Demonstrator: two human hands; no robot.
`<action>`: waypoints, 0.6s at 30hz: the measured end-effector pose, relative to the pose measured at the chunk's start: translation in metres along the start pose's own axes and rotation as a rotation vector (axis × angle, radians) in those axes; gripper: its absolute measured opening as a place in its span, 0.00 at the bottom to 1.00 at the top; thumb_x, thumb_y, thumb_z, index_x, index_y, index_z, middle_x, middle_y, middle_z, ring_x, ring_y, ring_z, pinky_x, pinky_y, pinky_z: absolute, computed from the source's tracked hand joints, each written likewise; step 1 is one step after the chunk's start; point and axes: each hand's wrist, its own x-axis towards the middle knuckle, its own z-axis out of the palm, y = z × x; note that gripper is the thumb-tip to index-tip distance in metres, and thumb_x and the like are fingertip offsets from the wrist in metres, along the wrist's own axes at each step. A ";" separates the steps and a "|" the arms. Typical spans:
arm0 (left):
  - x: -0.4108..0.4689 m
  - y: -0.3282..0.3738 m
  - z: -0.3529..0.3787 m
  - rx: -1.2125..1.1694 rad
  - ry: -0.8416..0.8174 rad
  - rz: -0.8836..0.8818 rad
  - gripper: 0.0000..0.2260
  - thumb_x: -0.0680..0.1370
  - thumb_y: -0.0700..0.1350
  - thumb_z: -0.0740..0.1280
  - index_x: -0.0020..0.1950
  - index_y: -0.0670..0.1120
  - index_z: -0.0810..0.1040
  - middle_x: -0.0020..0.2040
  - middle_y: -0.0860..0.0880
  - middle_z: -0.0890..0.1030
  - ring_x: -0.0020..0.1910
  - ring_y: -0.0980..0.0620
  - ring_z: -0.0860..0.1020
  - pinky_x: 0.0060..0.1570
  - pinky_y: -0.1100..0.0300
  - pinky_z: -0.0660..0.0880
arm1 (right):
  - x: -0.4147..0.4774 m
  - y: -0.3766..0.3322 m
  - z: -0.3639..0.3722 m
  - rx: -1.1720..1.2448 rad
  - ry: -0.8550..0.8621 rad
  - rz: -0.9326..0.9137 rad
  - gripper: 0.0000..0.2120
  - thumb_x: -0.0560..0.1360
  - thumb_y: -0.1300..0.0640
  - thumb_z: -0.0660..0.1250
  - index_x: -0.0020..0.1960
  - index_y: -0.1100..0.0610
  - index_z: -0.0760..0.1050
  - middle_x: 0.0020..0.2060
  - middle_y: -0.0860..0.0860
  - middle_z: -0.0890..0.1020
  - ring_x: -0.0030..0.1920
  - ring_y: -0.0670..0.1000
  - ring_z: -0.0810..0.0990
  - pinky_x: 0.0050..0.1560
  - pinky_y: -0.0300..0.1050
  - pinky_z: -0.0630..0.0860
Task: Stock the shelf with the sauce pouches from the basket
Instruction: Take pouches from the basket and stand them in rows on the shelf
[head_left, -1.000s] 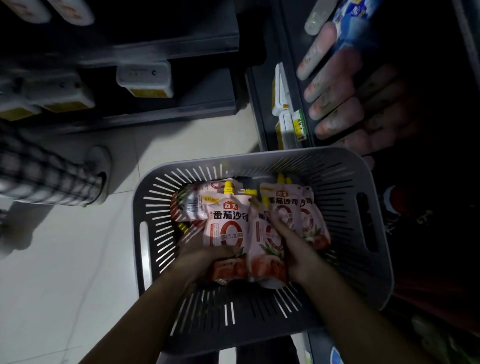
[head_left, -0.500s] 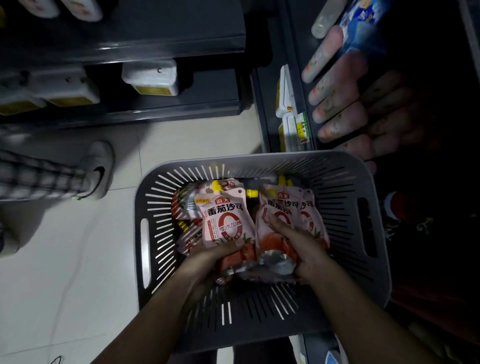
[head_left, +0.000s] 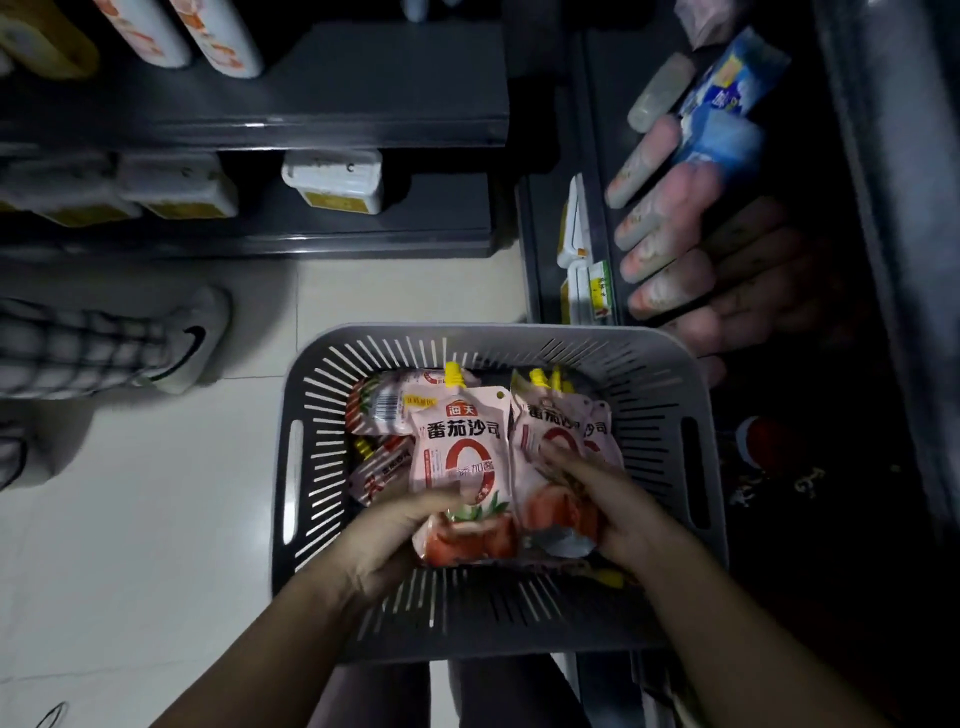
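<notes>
A grey slotted basket (head_left: 670, 395) sits below me and holds several pink tomato sauce pouches with yellow caps. My left hand (head_left: 400, 540) grips the bottom of one upright sauce pouch (head_left: 462, 447). Beside it, my right hand (head_left: 597, 499) clutches the lower part of a bunch of sauce pouches (head_left: 550, 431). More pouches (head_left: 384, 405) lie loose at the basket's left. The dark shelf (head_left: 602, 156) at the upper right carries a row of similar pouches (head_left: 670, 249) lying on their sides.
A blue packet (head_left: 727, 104) lies at the far end of the shelf row. Price tags (head_left: 597, 286) line the shelf edge. Another person's white shoe (head_left: 192, 343) and checked trouser leg stand on the tiled floor at left. Dark shelving with white tubs (head_left: 332, 182) is ahead.
Both hands have shifted their hold on the pouches inside the basket and pulled them slightly nearer. The other person's shoe has moved a little.
</notes>
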 end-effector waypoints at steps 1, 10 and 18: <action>-0.002 0.002 0.003 -0.043 -0.011 -0.015 0.16 0.65 0.42 0.76 0.53 0.43 0.82 0.51 0.43 0.85 0.46 0.48 0.84 0.43 0.57 0.81 | -0.005 -0.002 0.000 0.001 -0.015 0.007 0.39 0.59 0.56 0.79 0.68 0.56 0.69 0.52 0.59 0.84 0.48 0.59 0.85 0.41 0.50 0.81; -0.055 0.058 0.035 0.112 0.024 0.099 0.26 0.63 0.41 0.73 0.61 0.41 0.77 0.56 0.41 0.83 0.58 0.41 0.79 0.63 0.42 0.71 | -0.072 -0.032 0.024 0.054 -0.096 -0.230 0.23 0.64 0.49 0.71 0.56 0.58 0.80 0.52 0.58 0.84 0.51 0.56 0.84 0.48 0.51 0.80; -0.125 0.123 0.063 0.172 -0.141 0.239 0.17 0.64 0.37 0.72 0.52 0.41 0.81 0.49 0.40 0.85 0.45 0.43 0.84 0.40 0.52 0.82 | -0.171 -0.054 0.067 0.030 -0.015 -0.659 0.19 0.67 0.53 0.68 0.55 0.60 0.79 0.51 0.59 0.84 0.51 0.57 0.84 0.53 0.53 0.80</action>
